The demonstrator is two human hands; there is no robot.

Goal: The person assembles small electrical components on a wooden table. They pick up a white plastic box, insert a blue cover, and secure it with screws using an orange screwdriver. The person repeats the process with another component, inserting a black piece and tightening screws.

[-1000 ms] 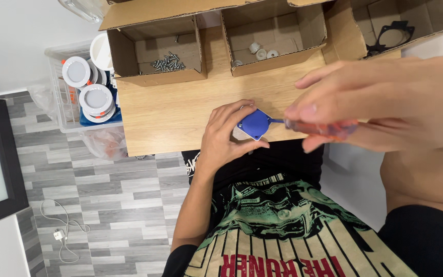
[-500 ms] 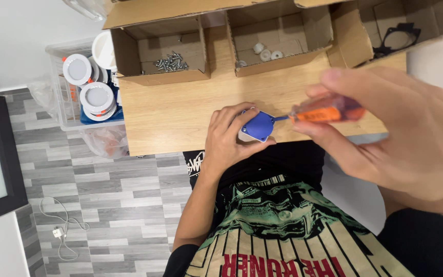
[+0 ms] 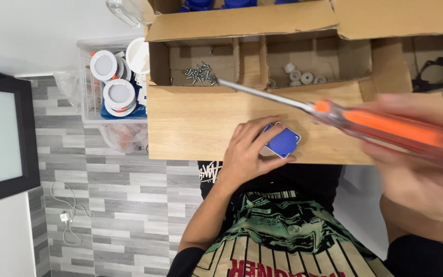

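Screwdriver point(image 3: 334, 115) with translucent orange handle, steel shaft running up-left, tip over loose screws point(image 3: 199, 74) in cardboard box point(image 3: 242, 23), right hand point(image 3: 426, 159) clamped on handle, left hand point(image 3: 244, 154) gripping square blue plastic part point(image 3: 282, 141) on wooden desk point(image 3: 196, 123).

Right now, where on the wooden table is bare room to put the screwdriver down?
The wooden table is bare left of the left hand, below the screw compartment. Crowded: the blue square part, and the right hand with the screwdriver.

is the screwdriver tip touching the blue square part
No, the orange-handled screwdriver tip reaches the pile of small metal screws, away from the blue square plastic part.
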